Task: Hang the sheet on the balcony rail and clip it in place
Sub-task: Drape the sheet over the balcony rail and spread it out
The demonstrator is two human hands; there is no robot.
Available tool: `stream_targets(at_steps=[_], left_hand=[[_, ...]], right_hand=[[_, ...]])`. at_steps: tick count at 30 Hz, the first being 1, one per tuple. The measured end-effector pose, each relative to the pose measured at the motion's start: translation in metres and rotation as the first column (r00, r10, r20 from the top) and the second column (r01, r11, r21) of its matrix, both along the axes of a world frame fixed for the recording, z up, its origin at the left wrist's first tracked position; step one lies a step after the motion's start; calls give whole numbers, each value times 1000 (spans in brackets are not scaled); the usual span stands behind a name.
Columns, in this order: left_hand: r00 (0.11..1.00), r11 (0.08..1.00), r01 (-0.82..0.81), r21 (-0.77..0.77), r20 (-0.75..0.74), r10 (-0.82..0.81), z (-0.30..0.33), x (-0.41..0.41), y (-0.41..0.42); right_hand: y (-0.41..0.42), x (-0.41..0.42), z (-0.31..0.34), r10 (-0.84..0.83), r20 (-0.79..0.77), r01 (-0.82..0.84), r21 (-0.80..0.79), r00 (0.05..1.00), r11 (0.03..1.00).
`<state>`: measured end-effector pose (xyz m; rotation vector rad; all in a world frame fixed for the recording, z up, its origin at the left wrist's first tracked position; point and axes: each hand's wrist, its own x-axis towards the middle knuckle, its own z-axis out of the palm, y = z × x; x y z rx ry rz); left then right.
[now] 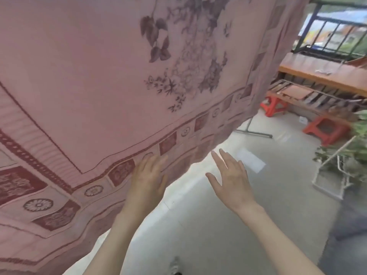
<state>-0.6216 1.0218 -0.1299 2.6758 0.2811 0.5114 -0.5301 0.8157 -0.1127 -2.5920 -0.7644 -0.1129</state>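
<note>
A large pink sheet (103, 80) with dark floral print and a red patterned border hangs down across most of the view, its top out of frame. My left hand (148, 176) lies flat against the sheet's lower border, fingers spread. My right hand (231, 177) is open in the air just right of the sheet's bottom edge, apart from the cloth and holding nothing. The dark metal balcony rail (327, 34) shows at the upper right, beyond the sheet. No clips are visible.
Two red plastic stools (273, 106) (327, 131) stand on the grey floor by a low ledge with an orange-brown top (317, 74). A leafy plant on a white frame (349, 155) is at the right. A metal stand foot (256, 132) shows under the sheet.
</note>
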Motion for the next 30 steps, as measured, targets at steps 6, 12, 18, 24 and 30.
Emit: stream_targets(at_steps=[6, 12, 18, 24, 30], left_hand=[[979, 979, 204, -21, 26, -203, -4, 133, -51], [933, 933, 359, -38, 45, -357, -3, 302, -89], [890, 890, 456, -8, -11, -456, -10, 435, -130], [830, 837, 546, -34, -111, -546, -27, 551, -195], [814, 822, 568, 22, -157, -559, -36, 693, -263]], right_hand=[[-66, 99, -9, -187, -74, 180, -89, 980, 980], [-112, 238, 3, -331, -41, 325, -115, 943, 939], [-148, 341, 5, -410, -21, 406, -89, 912, 909], [-217, 448, -15, -502, -92, 490, -120, 860, 863], [-286, 585, -25, -497, -122, 483, -132, 859, 866]])
